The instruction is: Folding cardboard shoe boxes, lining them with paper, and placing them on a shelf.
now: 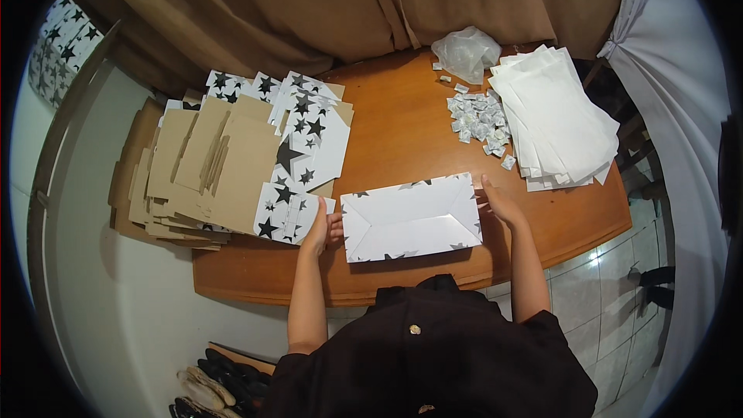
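Note:
A white cardboard box (410, 226) with black and grey stars along its edges is at the front middle of the table, directly before me. Its upward face is plain white, with slanting lines running in from the corners. My left hand (319, 230) is at the box's left end, thumb raised and fingertips against the side. At the right end, my right hand (498, 201) has its fingers against the side, partly hidden by the box. Between them the two hands hold the box. Beside my left hand lies a star-printed cardboard piece (271, 217).
Flat brown cardboard pieces (232, 135) and star-printed ones are heaped at the left of the wooden table (395, 135). Small white packets (478, 118), a clear plastic bag (467, 54) and white paper sheets (553, 120) lie at the right. Shoes (220, 383) are below, left.

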The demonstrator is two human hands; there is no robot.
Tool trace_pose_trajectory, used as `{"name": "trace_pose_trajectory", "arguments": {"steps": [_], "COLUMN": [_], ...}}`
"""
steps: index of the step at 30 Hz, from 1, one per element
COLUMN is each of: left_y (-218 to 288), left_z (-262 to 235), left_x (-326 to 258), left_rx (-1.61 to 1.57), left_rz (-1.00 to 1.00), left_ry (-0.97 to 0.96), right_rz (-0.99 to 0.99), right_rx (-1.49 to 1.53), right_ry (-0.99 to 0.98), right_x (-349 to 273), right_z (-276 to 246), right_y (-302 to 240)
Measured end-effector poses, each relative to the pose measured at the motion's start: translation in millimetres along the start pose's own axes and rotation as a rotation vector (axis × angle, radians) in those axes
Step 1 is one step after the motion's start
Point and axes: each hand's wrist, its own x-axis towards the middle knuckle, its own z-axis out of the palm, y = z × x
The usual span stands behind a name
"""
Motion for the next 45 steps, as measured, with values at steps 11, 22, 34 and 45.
{"name": "trace_pose_trajectory", "arguments": {"steps": [11,22,34,45], "left_y": [49,-87,-89,-48], "left_z": [36,90,115,91], "left_x": [-61,-11,-22,-7], "left_rx": [-0.296,0.144,0.324,0.504], "left_rz": [0.882,1.085,0.98,0.972], "left_ry": [-0.115,0.58,0.656,0.596], "right_rz": [-0.598,-0.578,-0.749,-0.768], "right_rx": [0.569,0.567,-0.271,-0.224], "right_ry": [-0.052,0.24,0.479,0.565], "right_x": [-31,-52,-59,-45], "right_z": [-14,45,60,45], "right_y": [-9,53,73,56]}}
